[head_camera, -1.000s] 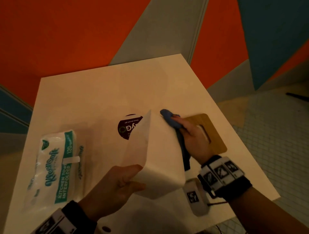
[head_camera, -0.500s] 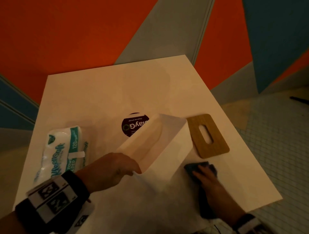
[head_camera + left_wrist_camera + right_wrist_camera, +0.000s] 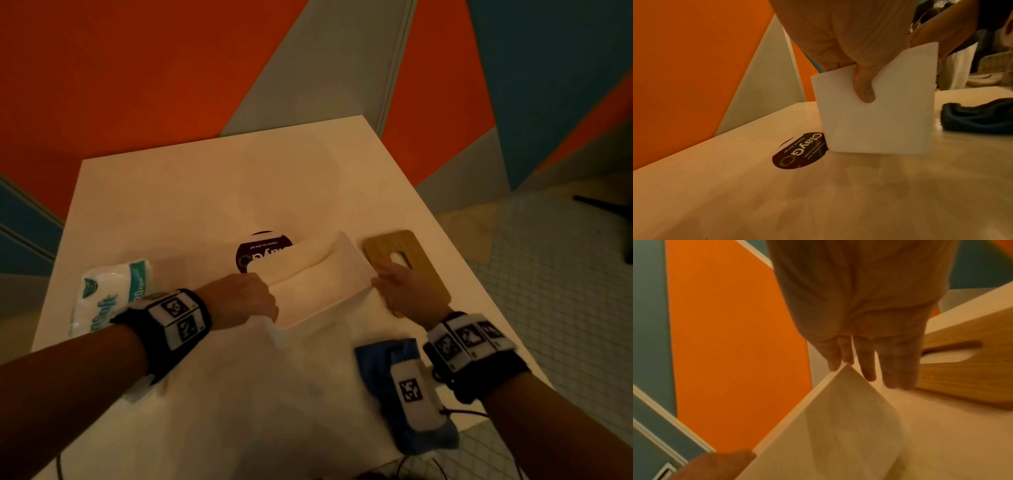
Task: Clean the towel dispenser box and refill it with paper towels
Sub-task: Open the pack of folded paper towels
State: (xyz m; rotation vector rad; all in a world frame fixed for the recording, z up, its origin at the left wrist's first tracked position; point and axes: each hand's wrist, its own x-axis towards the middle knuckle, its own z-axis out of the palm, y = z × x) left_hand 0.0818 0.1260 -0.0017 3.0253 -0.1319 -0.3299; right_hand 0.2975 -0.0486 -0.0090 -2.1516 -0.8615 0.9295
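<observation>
Box: your white box (image 3: pixel 318 281) lies tipped on the bench (image 3: pixel 205 192), opening facing away.
Left hand (image 3: pixel 239 301): clamped on one end, steadying it.
Right hand (image 3: pixel 407 291): fingers straight, bracing the other end.
Cloth (image 3: pixel 383 363): set aside.

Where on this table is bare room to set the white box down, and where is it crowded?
Bare: the far stretch of the table beyond the round sticker, and the near middle between the forearms. Crowded: towel pack at left; wooden lid and blue cloth at right.

Left hand (image 3: pixel 241 301) curled in a grip; right hand (image 3: pixel 409 293) outstretched, fingers straight.
</observation>
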